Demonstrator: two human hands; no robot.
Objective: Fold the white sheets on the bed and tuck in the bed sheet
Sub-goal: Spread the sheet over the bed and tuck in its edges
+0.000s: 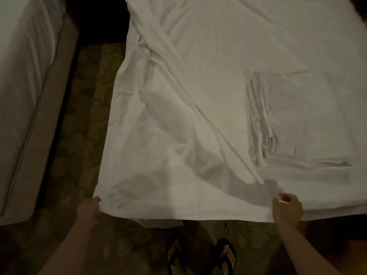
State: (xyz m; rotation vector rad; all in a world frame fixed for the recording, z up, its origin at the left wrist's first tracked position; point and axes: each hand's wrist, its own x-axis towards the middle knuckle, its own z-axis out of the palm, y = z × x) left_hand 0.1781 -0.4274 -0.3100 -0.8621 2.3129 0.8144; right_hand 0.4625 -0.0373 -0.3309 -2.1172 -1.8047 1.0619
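Observation:
A loose white sheet (178, 124) lies spread and wrinkled over the near left part of the bed (297, 46), its left side hanging past the mattress edge. My left hand (88, 208) grips the sheet's near left corner. My right hand (287, 210) holds the sheet's near edge at its right end, fingers curled round the hem. A folded white sheet (294, 116) lies flat on the bed to the right, its layered edges facing left.
A second bed (21, 86) with a pale base stands at the left. Between the beds runs a strip of patterned stone floor (85, 126). My feet in black flip-flops (200, 255) stand at the bed's near edge.

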